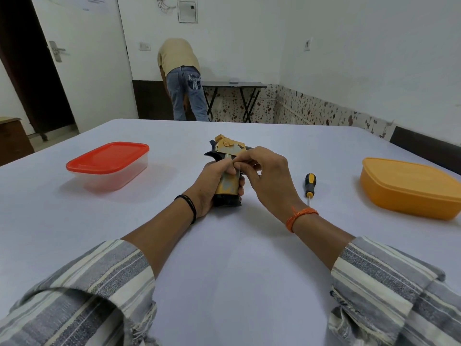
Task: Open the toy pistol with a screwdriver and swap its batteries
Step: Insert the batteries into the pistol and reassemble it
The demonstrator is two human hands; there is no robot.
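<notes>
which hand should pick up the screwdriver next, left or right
Probably the right hand. The screwdriver lies on the table just to its right, while the left hand is wrapped around the toy pistol and steadies it.

Matt plastic toy pistol [225, 168] (worn paint); smooth table [237, 245].

So on the white surface [224, 258] there's a clear plastic container with a red lid [107, 165] off to the left, and an orange lidded container [409, 187] on the far right edge. Behind it all, a person in a tan shirt and jeans [183, 78] is bent over by a dark folding table [234, 84], with a white door [74, 58] open on the left.
</notes>
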